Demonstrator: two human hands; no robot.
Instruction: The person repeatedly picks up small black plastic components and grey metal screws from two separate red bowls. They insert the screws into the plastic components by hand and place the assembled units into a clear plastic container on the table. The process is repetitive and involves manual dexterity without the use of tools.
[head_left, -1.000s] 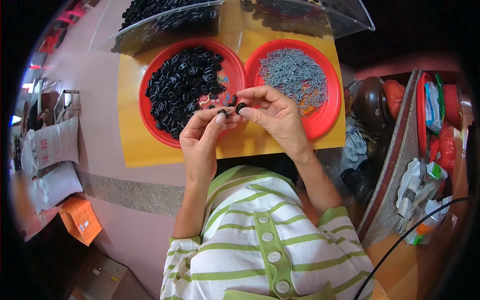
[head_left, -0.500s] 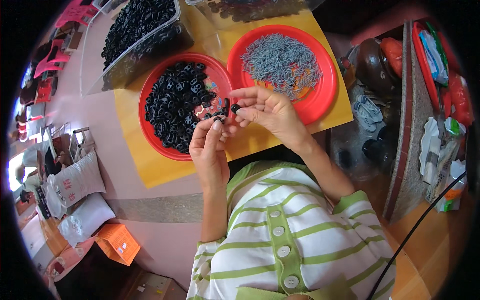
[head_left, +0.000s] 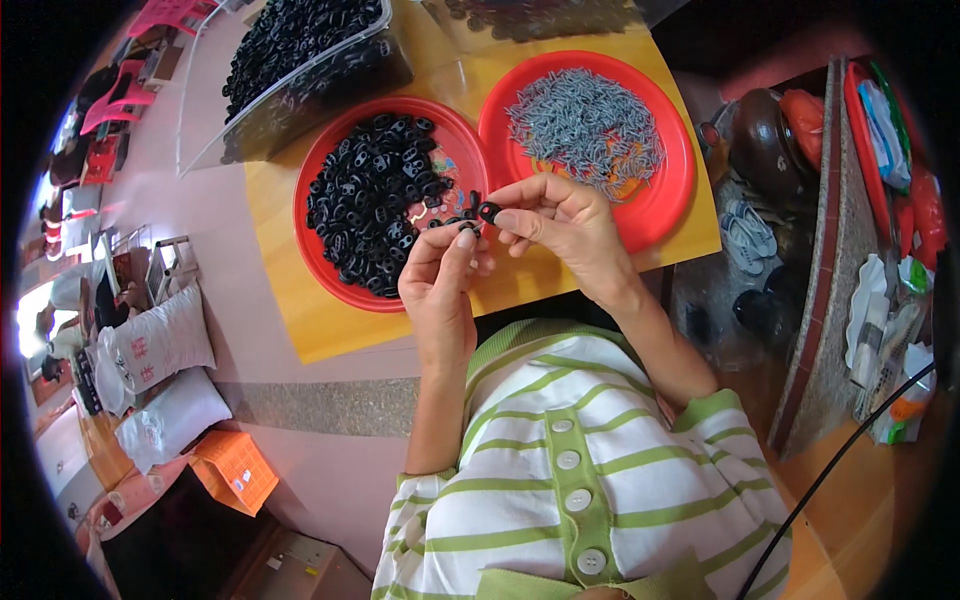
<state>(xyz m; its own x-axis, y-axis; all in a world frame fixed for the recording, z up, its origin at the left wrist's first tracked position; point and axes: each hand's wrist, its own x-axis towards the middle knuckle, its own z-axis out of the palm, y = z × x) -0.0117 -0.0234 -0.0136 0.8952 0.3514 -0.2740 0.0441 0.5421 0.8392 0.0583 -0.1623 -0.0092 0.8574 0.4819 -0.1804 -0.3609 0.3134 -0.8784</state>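
My right hand [head_left: 575, 232] pinches a small black oval plastic piece [head_left: 489, 212] between thumb and fingers. Close beside it, my left hand [head_left: 440, 285] is closed, with a small dark piece [head_left: 468, 228] at the tips of its thumb and forefinger; its exact shape is mostly hidden. Both hands are over the near edges of two round red trays. Black oval pieces with two holes [head_left: 365, 200] heap up in the left tray [head_left: 312, 258]. Small grey screw-like pieces [head_left: 585, 120] lie in the right tray [head_left: 680, 195].
The trays rest on a yellow sheet [head_left: 310, 335]. A clear bin [head_left: 385, 70] of black pieces stands at the far left, another clear container [head_left: 540, 22] behind. To the right are a stone-edged ledge [head_left: 815, 260] and a brown jar [head_left: 765, 135].
The scene has shifted slightly rightward in view. My right fingers have curled in, and the black oval piece has turned so its flat face shows. My left hand keeps its pinch.
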